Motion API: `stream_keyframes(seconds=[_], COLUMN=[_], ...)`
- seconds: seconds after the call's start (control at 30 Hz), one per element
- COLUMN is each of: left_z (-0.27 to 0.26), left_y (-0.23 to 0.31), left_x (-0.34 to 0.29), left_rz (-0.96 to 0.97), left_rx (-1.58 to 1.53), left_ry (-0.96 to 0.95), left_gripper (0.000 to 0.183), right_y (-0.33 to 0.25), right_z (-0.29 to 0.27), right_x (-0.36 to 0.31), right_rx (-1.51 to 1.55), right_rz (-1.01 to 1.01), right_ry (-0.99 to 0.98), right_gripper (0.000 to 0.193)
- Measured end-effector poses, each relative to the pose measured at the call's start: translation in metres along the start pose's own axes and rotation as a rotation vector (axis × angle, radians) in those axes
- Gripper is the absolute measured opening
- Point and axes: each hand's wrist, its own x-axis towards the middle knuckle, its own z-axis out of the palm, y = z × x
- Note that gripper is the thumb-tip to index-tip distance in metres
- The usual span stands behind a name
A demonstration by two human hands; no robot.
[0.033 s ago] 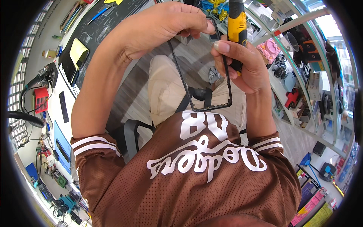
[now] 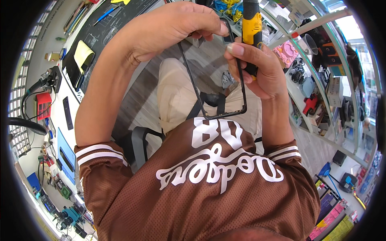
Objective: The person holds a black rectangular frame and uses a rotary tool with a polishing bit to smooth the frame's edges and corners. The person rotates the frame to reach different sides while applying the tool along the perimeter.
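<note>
Shelving stands right of the black rectangular frame, a white workbench left of it, the person's lap (tan trousers) beneath. Left hand curled, fingertips pinching the frame's far end; right hand closed, thumb and fingers at the frame's right side. Frame held up between both hands; yellow-and-black tool, also gripped by the right hand, just right of the frame.
</note>
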Motion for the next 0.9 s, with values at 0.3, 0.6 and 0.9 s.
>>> stream_keyframes(seconds=[0.3,0.6,0.9], left_z=[-0.008,-0.015,-0.007], left_y=[-0.006,-0.024,-0.015], left_x=[0.011,0.014,-0.008], left_rz=[-0.024,0.045,0.099], left_rx=[-0.127,-0.021,0.21], left_ry=[-0.06,-0.097,0.003], left_gripper=[0.026,0.021,0.042], right_y=[0.002,0.005,0.003], right_z=[-0.003,-0.008,-0.011], right_x=[0.008,0.008,0.007], right_rx=[-0.053,0.032,0.16], right_rz=[-0.004,-0.016,-0.012], right_ry=[-0.011,-0.032,-0.032], right_gripper=[0.028,0.024,0.024])
